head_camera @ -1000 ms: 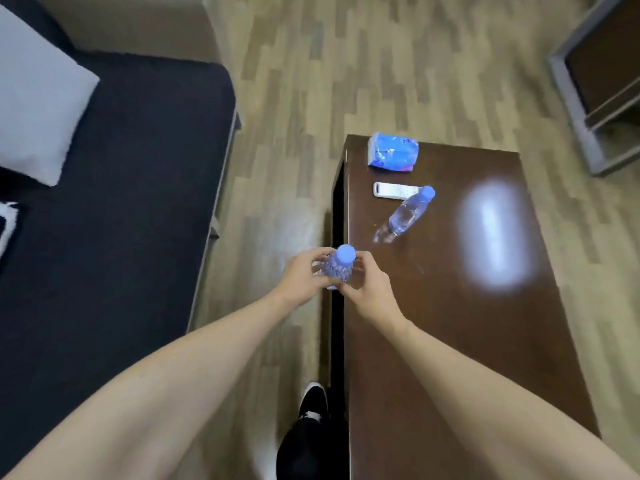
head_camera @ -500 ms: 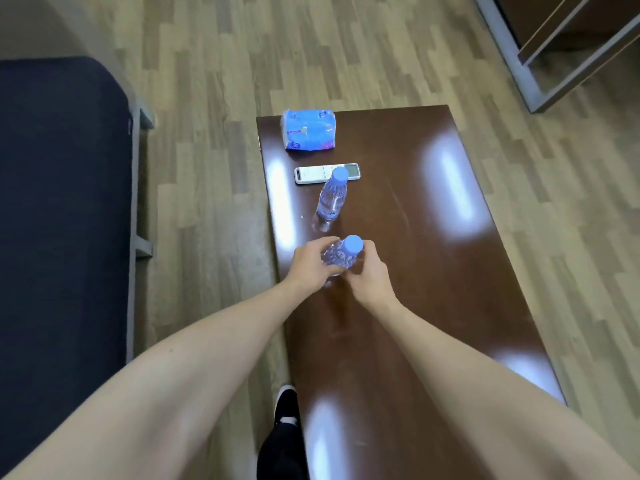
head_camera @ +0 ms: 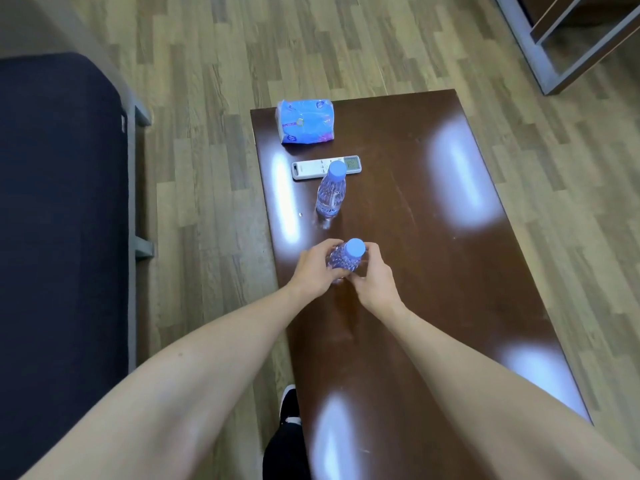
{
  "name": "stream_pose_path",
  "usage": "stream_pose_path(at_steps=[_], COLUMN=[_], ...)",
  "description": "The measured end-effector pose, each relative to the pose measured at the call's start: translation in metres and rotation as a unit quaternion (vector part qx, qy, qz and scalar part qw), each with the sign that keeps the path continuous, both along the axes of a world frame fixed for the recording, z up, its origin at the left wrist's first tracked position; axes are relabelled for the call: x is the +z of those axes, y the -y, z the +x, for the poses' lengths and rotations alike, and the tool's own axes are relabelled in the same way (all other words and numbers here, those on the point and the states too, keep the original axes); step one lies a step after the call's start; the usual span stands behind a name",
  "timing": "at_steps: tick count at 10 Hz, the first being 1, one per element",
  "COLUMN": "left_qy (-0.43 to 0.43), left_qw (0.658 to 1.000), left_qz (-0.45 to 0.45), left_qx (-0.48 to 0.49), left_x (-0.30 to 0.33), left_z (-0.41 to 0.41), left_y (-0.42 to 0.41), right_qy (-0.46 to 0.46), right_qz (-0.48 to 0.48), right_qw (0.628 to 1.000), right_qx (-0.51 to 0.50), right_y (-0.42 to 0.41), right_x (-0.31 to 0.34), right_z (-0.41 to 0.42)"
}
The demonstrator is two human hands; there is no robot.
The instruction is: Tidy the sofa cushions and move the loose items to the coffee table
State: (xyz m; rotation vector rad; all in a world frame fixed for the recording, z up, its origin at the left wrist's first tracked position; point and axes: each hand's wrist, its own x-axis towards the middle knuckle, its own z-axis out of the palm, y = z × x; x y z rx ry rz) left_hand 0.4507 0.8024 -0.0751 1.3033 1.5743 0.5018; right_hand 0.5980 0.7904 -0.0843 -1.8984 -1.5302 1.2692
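Both hands, left hand (head_camera: pixel 313 270) and right hand (head_camera: pixel 374 280), wrapped around upright bottle (head_camera: pixel 346 259), directly nearer than second bottle (head_camera: pixel 330 194) on coffee table (head_camera: pixel 433 271); base contact unclear.

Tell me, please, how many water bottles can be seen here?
2. One bottle stands on the coffee table just before the remote; the other bottle is held between the left hand and right hand.

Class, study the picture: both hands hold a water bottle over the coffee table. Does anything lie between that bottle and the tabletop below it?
Nothing visible does. The held bottle, gripped by the left hand and right hand, is over bare coffee table. The second bottle, remote and tissue pack sit farther along the table.
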Motion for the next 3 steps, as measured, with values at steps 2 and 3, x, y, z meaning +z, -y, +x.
stream_pose_path(at_steps=[2, 3], left_qy=[-0.009, -0.015], left_qw=[1.0, 0.998], left_qz=[-0.019, -0.021], left_qx=[-0.001, 0.057], left_x=[0.005, 0.011], left_z=[-0.002, -0.014], left_y=[0.003, 0.014], right_qy=[-0.012, -0.027], right_qz=[0.001, -0.007], right_qw=[1.0, 0.997], right_qx=[-0.01, -0.072], right_y=[0.001, 0.01], right_x=[-0.002, 0.006], right_z=[0.0, -0.003])
